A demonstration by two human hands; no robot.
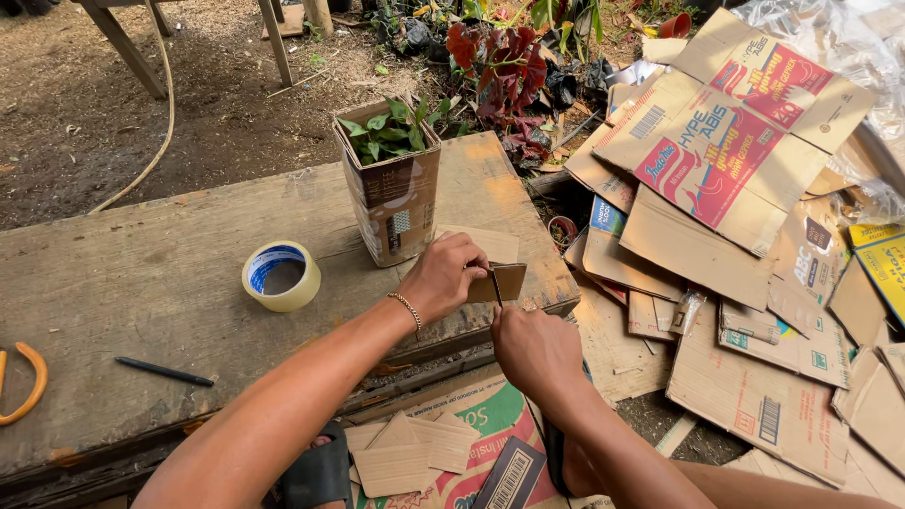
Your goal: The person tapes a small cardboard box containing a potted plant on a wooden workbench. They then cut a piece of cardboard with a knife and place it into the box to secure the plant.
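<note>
my right hand (534, 347) fisted at bench edge, contents hidden | left hand (443, 276) pinches cardboard piece (504, 281) | worn wooden bench (141, 283): pen (163, 371), tape roll (281, 276), plant carton (391, 184) | dirt ground (75, 104), flattened cartons (716, 160) right

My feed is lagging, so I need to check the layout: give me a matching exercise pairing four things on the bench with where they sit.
Things:
1. tape roll
2. pen
3. plant box
4. cardboard piece

Places:
A. held in the left hand
B. near the bench's front edge, left
C. back of the bench, upright
D. middle of the bench, left of the box

Pairs: 1-D, 2-B, 3-C, 4-A
</note>
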